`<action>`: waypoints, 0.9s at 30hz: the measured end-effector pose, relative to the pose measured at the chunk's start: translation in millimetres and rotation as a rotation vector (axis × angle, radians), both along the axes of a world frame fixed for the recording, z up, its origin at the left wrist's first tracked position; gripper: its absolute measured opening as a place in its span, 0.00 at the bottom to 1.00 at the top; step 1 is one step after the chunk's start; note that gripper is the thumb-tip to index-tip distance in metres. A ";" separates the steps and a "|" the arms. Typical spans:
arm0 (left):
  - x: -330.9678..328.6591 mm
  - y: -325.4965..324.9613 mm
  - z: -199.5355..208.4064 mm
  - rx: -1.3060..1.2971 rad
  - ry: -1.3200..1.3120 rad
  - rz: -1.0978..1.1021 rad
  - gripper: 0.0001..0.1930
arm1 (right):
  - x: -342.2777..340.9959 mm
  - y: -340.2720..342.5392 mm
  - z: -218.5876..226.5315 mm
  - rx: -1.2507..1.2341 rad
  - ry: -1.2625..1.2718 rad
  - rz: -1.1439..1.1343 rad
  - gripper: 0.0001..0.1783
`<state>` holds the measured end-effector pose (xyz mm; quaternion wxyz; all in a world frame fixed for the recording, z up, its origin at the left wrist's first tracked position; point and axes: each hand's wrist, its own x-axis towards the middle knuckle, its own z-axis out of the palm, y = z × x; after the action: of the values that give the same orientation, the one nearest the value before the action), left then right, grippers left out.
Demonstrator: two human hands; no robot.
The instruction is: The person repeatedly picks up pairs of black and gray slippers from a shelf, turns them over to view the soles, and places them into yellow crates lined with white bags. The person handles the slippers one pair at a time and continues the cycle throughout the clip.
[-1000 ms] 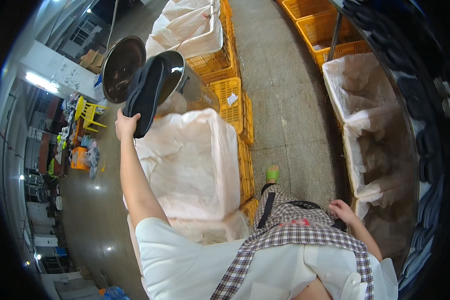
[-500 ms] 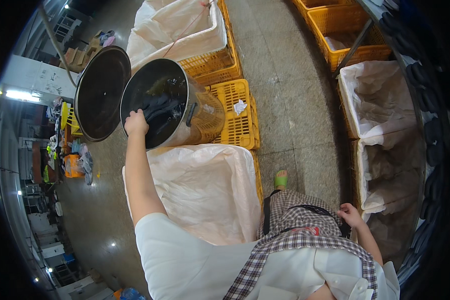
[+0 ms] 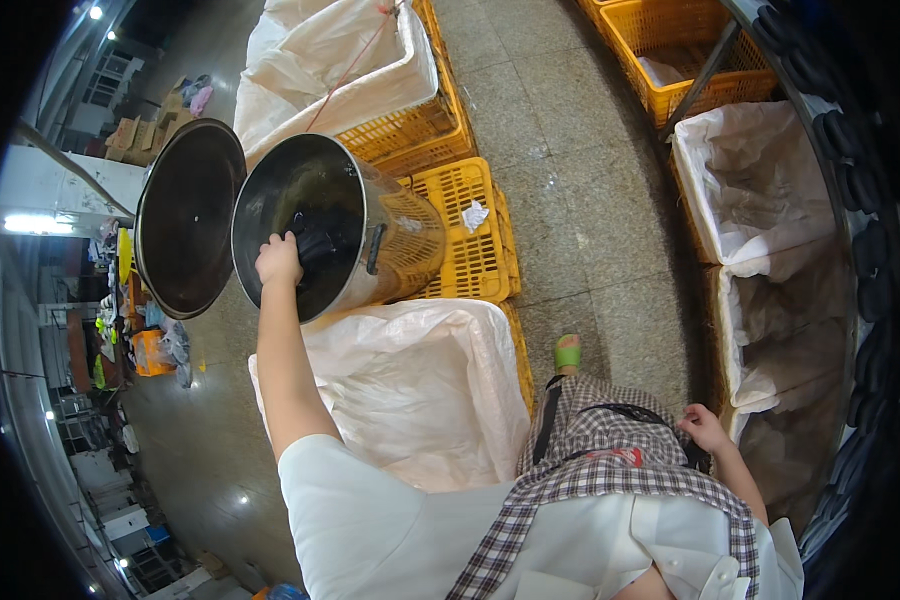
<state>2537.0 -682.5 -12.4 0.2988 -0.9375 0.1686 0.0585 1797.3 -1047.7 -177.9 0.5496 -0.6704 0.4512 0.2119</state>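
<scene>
At far left, a round, dark metal lid is seen standing open, just beside the pot. The left hand is held at the pot's mouth with its fingers bent; whether the glossy black, flat item adjoining them is gripped cannot be told. That item is located inside the large, cylindrical, shiny metal pot. Nearer, a crate lined with white sheeting is noted; right of the pot, a yellow plastic lattice crate is observed. At near right, the right hand is held beside the checked apron, fingers loosely curled, partly open, nothing seen held.
</scene>
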 end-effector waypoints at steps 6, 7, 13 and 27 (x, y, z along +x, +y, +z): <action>-39.0 41.1 67.5 0.007 -0.235 -0.005 0.33 | -1.6 -7.2 -24.1 0.022 -0.041 0.041 0.23; -46.0 46.6 79.3 -0.002 -0.282 0.010 0.34 | -2.9 -10.3 -26.8 -0.010 -0.025 0.057 0.23; -79.2 58.0 137.2 0.024 -0.470 -0.001 0.33 | -39.2 -19.1 -37.4 -0.078 -0.105 -0.052 0.22; -180.0 63.3 102.1 -0.141 -0.504 0.285 0.20 | -265.2 58.2 -95.5 -0.046 0.064 -0.357 0.25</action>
<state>2357.0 -619.2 89.7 0.2542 -0.9551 -0.0404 -0.1468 1532.1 -989.5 -273.3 0.5486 -0.5848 0.5850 0.1217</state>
